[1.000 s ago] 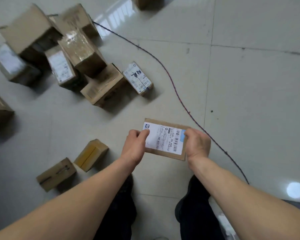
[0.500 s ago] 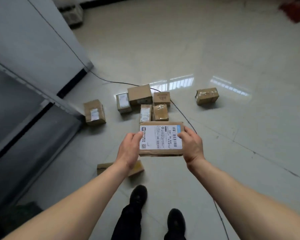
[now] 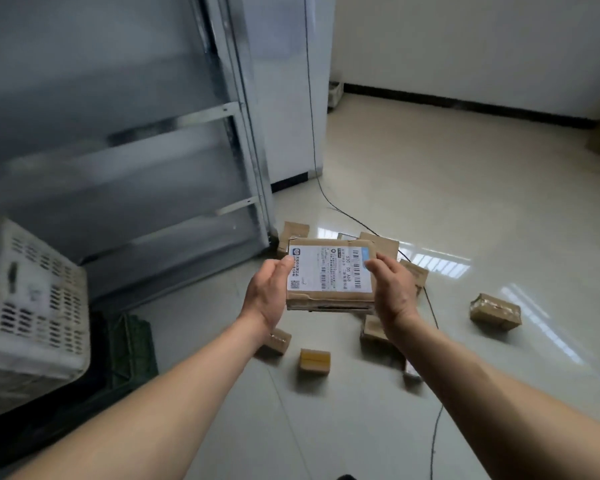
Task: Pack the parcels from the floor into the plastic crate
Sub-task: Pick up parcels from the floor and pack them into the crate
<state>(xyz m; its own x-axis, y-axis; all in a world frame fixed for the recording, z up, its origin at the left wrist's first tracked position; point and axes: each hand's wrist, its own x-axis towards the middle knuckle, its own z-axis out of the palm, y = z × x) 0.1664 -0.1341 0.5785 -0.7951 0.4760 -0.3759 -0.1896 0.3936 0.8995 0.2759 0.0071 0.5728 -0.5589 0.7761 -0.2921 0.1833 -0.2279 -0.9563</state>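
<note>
Lifted clear of the floor (image 3: pixel 482 209) since a second ago: labelled parcel (image 3: pixel 329 273), clamped between left hand (image 3: pixel 269 294) and right hand (image 3: pixel 392 289). Now swung toward white plastic crate (image 3: pixel 32 299) at left; drop-in likely next. Other parcels (image 3: pixel 495 311) remaining below.

Flat parcel (image 3: pixel 329 271) is held above the floor (image 3: pixel 465 202), left hand (image 3: pixel 269 296) on its left edge, right hand (image 3: pixel 394 292) on its right edge. Parcel cluster (image 3: pixel 378 244) lies on the floor behind and under it. Two small parcels (image 3: pixel 314 361) sit nearer, one lone parcel (image 3: pixel 495 311) off right. Plastic crate (image 3: pixel 32 306) stands far left, shelf rack (image 3: pixel 153 150) behind it. Cable (image 3: pixel 340 211) runs across the floor past the cluster.
</note>
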